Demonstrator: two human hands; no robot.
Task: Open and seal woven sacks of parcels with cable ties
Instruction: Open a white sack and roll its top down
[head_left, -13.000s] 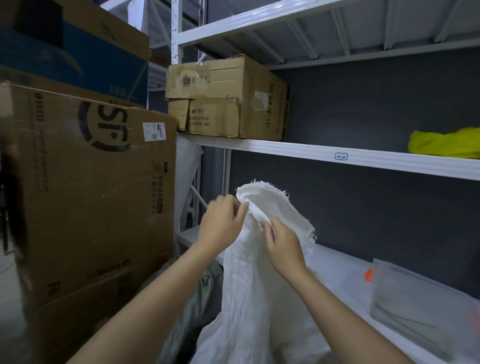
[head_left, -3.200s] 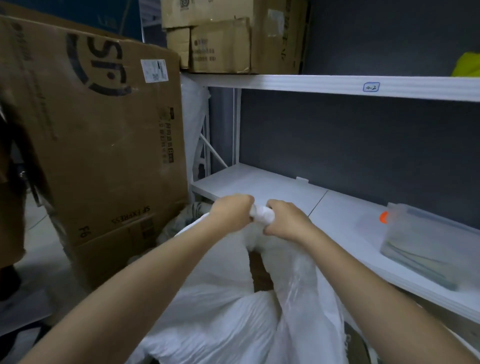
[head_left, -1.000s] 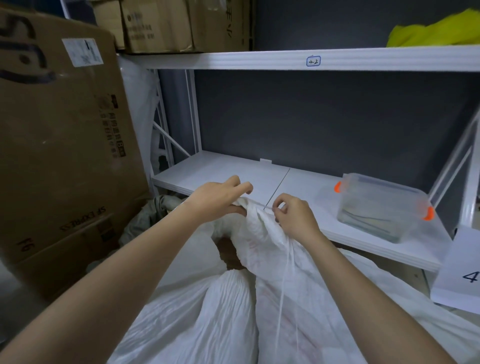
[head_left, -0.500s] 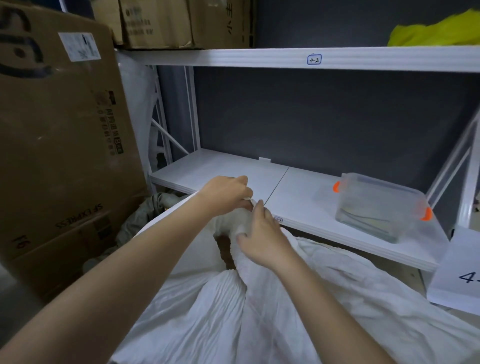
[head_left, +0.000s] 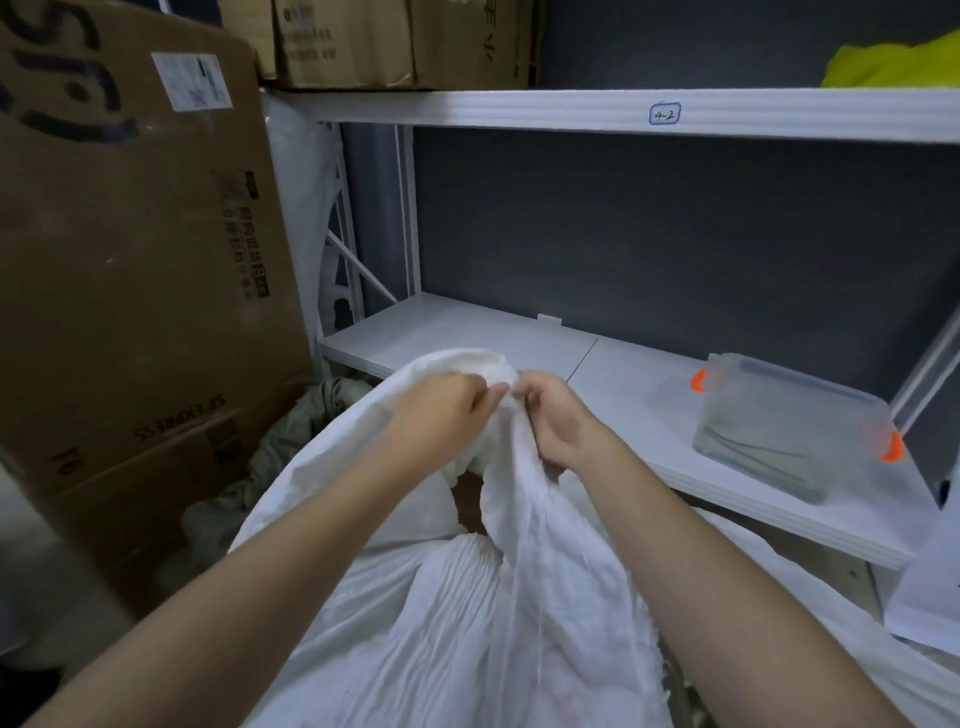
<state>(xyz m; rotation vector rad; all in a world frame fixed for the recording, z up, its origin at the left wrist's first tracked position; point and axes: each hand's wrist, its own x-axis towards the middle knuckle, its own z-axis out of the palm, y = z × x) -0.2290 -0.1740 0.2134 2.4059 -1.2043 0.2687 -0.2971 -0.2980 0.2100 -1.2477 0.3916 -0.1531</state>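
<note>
A white woven sack (head_left: 467, 623) fills the lower middle of the head view, its mouth drawn up into a bunched top just in front of the lower shelf. My left hand (head_left: 441, 415) grips the bunched cloth from the left. My right hand (head_left: 558, 421) pinches the gathered fabric from the right, fingertips nearly meeting the left hand's. A dark gap under the hands shows something brown inside the sack. No cable tie is visible.
A large brown cardboard box (head_left: 135, 270) leans at the left. The white shelf (head_left: 467, 327) behind the sack carries a clear plastic tub (head_left: 789, 426) with orange clips. More cartons (head_left: 374, 41) and a yellow bag (head_left: 893, 62) sit on the upper shelf. A white paper sheet (head_left: 930, 582) hangs at right.
Over the last second both hands regathered the sack's mouth and lifted it slightly; my right hand moved from lying on the fabric to pinching it beside the left hand.
</note>
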